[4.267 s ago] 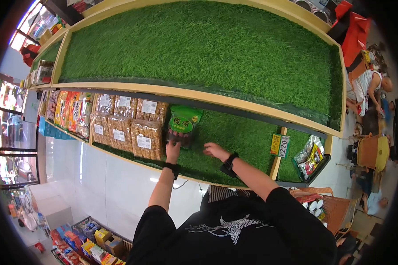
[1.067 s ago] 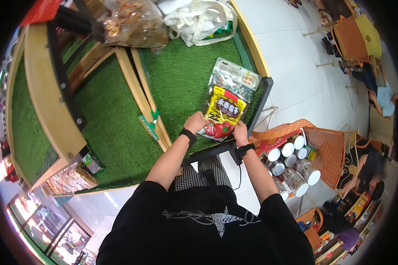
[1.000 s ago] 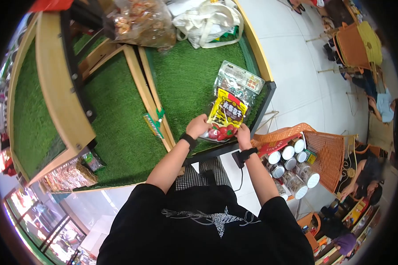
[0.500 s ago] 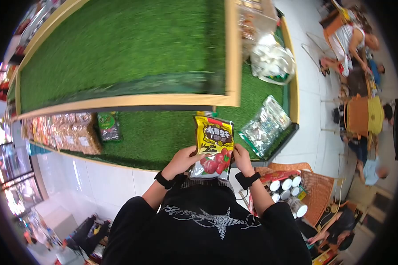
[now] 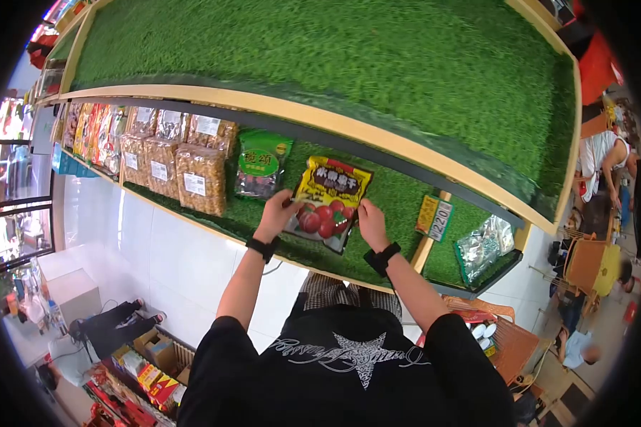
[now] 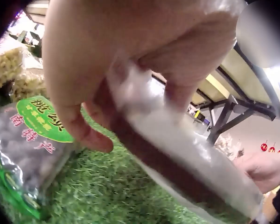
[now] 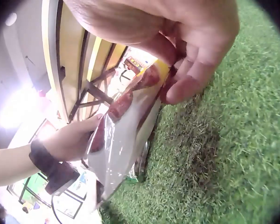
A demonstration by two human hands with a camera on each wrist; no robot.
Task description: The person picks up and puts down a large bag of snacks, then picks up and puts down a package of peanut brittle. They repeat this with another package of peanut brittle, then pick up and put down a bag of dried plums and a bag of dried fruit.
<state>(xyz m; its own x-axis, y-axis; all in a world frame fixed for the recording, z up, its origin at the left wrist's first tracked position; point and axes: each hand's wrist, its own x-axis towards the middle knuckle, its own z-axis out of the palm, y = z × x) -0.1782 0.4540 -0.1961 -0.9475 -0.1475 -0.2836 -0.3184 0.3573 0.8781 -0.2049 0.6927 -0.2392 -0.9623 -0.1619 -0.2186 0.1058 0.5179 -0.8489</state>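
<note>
Both hands hold a yellow snack bag [image 5: 330, 201] printed with red fruit, close over the green turf of the lower shelf. My left hand [image 5: 275, 216] pinches its left edge, thumb on the front. At the opposite edge my right hand [image 5: 372, 223] pinches it between thumb and fingers. In the left wrist view the bag's side [image 6: 172, 163] faces the camera, tilted above the turf. Just left of it lies a green-topped bag [image 5: 261, 164] of dark pieces, apart from my left fingers. The right wrist view shows the bag's lower end [image 7: 116, 149] between the hands.
Clear packs of nut-like snacks [image 5: 201, 179] stand left of the green-topped bag. To the right are a price sign [image 5: 434, 218], a wooden divider [image 5: 422, 255] and a silvery clear bag [image 5: 486, 248]. The upper shelf's wooden edge [image 5: 313, 107] runs above; a wicker basket [image 5: 514, 349] stands right.
The hands took the yellow bag from atop the silvery bag at the right-hand corner and carried it left, beside the green-topped bag. The view has turned back to the long shelf.
</note>
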